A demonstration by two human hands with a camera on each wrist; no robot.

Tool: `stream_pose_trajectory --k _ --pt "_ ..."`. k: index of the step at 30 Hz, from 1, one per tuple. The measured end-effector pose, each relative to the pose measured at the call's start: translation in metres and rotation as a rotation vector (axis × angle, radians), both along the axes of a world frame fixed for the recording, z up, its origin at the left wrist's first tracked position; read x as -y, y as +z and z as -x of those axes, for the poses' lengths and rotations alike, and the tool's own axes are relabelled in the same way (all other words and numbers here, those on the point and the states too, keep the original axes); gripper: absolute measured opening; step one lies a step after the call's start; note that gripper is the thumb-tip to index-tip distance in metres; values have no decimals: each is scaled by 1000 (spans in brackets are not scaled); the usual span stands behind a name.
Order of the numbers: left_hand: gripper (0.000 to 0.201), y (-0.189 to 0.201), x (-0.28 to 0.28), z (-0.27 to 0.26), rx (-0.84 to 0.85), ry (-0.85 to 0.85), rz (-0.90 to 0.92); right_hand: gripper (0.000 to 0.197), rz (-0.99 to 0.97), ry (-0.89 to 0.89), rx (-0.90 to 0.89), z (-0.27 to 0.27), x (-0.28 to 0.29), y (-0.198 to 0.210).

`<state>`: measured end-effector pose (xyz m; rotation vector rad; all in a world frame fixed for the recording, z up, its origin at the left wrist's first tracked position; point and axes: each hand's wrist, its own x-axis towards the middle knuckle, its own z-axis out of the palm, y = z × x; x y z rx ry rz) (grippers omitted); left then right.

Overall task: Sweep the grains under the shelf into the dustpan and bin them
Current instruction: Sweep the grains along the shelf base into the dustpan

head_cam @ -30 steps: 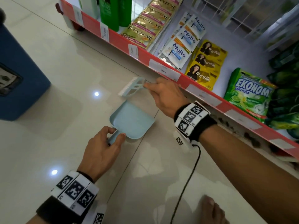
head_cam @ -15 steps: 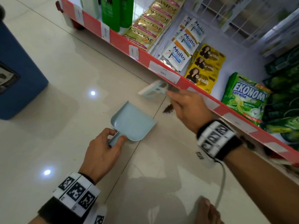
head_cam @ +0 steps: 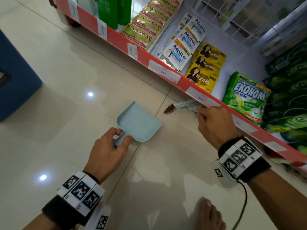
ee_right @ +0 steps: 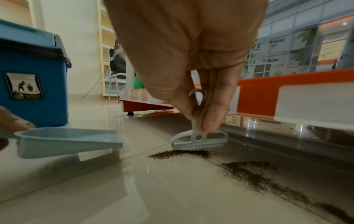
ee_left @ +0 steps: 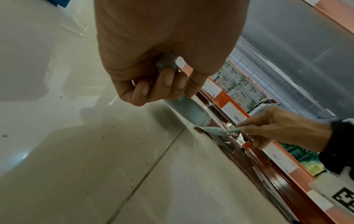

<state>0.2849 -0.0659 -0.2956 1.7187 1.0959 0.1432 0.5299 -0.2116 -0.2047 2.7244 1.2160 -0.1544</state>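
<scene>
While the left hand (head_cam: 106, 151) curls its fingers and thumb round the handle of the pale blue dustpan (head_cam: 138, 124), the right hand (head_cam: 216, 125) reaches toward the shelf (head_cam: 167, 73) edge and pinches the handle of a small pale blue brush (ee_right: 199, 140) between thumb and fingertips. Both grips are narrow and full. The dustpan sits low on the cream tiled floor (head_cam: 66, 80), its open mouth facing the shelf. The brush bristles touch a small heap of dark brown grains (head_cam: 169, 109) just beside the dustpan's mouth, on a tile seam. More grains (ee_right: 268, 178) trail in a streak back under the shelf. A blue bin (ee_right: 36, 84) stands behind the dustpan, well apart from the heap.
</scene>
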Motion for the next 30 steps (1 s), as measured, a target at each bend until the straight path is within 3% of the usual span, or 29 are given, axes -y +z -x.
stream_pose_trajectory --k 4,7,11,15,19,25,27,30 --pt "26 2 2 -3 4 -9 -15 22 -253 48 -38 17 -30 -6" --pt "24 2 4 -3 14 -19 -18 20 -337 96 -86 23 -68 -21" --pt "24 3 4 0 18 -20 1 24 -181 126 -94 12 -82 -32" --pt "25 2 7 5 18 -20 21 25 56 106 -122 -7 -32 -17" --pt "24 1 14 7 12 -24 46 23 63 150 -66 -14 -3 14" --pt "26 1 25 17 34 29 95 32 -260 384 -156 17 -68 10" --pt "27 1 29 22 40 39 101 35 -251 433 -196 26 -99 -3" --pt "27 2 35 33 56 70 103 39 -69 473 -204 27 -129 -20"
